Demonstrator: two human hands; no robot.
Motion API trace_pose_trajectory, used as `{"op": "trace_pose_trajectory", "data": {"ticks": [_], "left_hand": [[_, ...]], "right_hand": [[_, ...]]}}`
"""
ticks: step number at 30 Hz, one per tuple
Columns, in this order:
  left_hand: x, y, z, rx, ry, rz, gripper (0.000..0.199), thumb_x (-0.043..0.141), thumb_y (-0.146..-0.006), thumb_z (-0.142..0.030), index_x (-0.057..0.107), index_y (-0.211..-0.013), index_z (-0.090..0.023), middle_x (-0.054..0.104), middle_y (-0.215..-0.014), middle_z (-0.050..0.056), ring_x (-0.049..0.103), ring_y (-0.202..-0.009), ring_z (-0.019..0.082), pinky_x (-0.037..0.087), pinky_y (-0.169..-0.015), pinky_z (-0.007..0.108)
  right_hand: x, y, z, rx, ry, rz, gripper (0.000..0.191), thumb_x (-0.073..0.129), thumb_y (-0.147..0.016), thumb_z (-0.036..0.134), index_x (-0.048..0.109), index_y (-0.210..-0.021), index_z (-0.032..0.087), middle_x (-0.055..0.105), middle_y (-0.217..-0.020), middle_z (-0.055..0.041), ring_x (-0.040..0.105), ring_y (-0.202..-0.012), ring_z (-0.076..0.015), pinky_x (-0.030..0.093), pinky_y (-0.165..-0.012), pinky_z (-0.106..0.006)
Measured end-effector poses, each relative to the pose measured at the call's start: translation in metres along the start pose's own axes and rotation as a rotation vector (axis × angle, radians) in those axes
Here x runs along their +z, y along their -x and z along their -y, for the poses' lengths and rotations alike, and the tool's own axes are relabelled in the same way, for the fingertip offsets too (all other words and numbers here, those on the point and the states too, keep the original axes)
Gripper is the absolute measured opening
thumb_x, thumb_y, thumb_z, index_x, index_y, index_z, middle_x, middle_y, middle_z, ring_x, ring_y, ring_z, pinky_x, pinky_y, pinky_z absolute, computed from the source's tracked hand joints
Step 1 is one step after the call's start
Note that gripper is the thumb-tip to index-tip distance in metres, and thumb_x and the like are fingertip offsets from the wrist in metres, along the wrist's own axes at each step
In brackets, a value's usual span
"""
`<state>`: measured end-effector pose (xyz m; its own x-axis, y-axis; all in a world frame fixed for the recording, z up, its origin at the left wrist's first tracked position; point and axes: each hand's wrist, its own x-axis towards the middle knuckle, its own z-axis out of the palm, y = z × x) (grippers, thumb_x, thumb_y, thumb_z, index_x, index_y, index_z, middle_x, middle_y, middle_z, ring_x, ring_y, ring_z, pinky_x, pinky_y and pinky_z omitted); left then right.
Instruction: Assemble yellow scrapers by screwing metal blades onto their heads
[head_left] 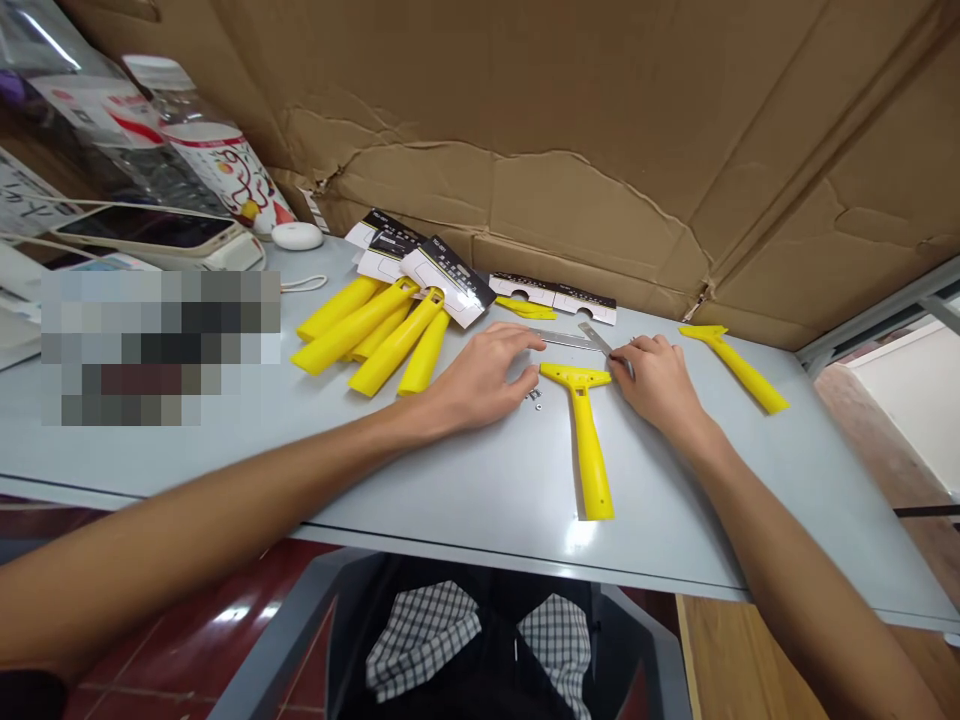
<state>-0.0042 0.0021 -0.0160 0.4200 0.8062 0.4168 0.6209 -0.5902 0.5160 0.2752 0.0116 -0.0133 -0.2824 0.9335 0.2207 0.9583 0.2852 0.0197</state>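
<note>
1. Pinching a strip (594, 336) in my right hand (661, 382), I seem mid-pickup; the next move probably calls for a careful grip.
2. My left hand (486, 376) curves loosely, thumb and finger apart.
3. The strip's long axis slants away leftward.
4. Between my hands, the scraper (589, 440) lies head away, handle toward me.

Two hands (487, 380) (654, 385), five piled yellow handles (390, 345), two separate T-headed handles (591, 450) (742, 375)

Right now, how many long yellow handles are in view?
7 yellow handles: five overlapping left of the left hand, one between the hands, one beyond the right hand. More may lie hidden among the five.
</note>
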Motion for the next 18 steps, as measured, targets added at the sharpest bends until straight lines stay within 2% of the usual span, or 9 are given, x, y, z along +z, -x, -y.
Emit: {"op": "trace_pose_trajectory", "data": {"ticks": [4,8,11,15,18], "left_hand": [[0.002,0.0,0.004,0.024,-0.029,0.011,0.035,0.061,-0.093,-0.021,0.076,-0.124,-0.011,0.075,-0.135,0.017,0.065,-0.135,0.031,0.047,-0.12,0.054],[0.001,0.0,0.004,0.036,-0.044,0.016,0.036,0.061,-0.093,-0.022,0.076,-0.124,-0.009,0.076,-0.134,0.017,0.065,-0.133,0.03,0.049,-0.119,0.053],[0.0,0.0,0.003,0.033,-0.055,0.018,0.036,0.061,-0.094,-0.023,0.077,-0.123,-0.009,0.077,-0.133,0.016,0.066,-0.132,0.03,0.049,-0.118,0.052],[0.0,0.0,0.004,0.031,-0.081,0.015,0.037,0.06,-0.095,-0.024,0.077,-0.124,-0.008,0.076,-0.133,0.016,0.065,-0.131,0.031,0.049,-0.118,0.053],[0.0,0.0,0.006,0.028,-0.109,0.025,0.038,0.062,-0.097,-0.028,0.076,-0.126,-0.008,0.075,-0.135,0.017,0.063,-0.132,0.033,0.048,-0.118,0.054]], "right_hand": [[-0.005,0.0,-0.001,0.006,-0.026,0.048,0.032,0.05,-0.104,0.019,0.081,-0.112,0.015,0.079,-0.11,-0.0149,0.065,-0.106,-0.0338,0.04,-0.087,-0.043],[-0.008,-0.001,-0.001,0.008,0.006,0.043,0.04,0.047,-0.1,0.011,0.075,-0.128,0.011,0.081,-0.106,-0.0168,0.069,-0.105,-0.034,0.043,-0.093,-0.043],[-0.008,-0.001,-0.001,0.064,-0.035,-0.011,0.045,0.047,-0.096,0.008,0.073,-0.133,0.009,0.08,-0.103,-0.019,0.071,-0.099,-0.0335,0.046,-0.089,-0.042],[-0.008,0.004,0.0,0.104,-0.427,-0.162,0.038,0.052,-0.093,0.013,0.072,-0.126,0.016,0.079,-0.09,-0.0082,0.072,-0.079,-0.0247,0.052,-0.08,-0.037],[-0.008,0.01,0.007,0.125,-0.674,-0.165,0.033,0.055,-0.091,0.017,0.066,-0.122,0.022,0.078,-0.087,-0.0026,0.071,-0.07,-0.0206,0.054,-0.074,-0.035]]}}
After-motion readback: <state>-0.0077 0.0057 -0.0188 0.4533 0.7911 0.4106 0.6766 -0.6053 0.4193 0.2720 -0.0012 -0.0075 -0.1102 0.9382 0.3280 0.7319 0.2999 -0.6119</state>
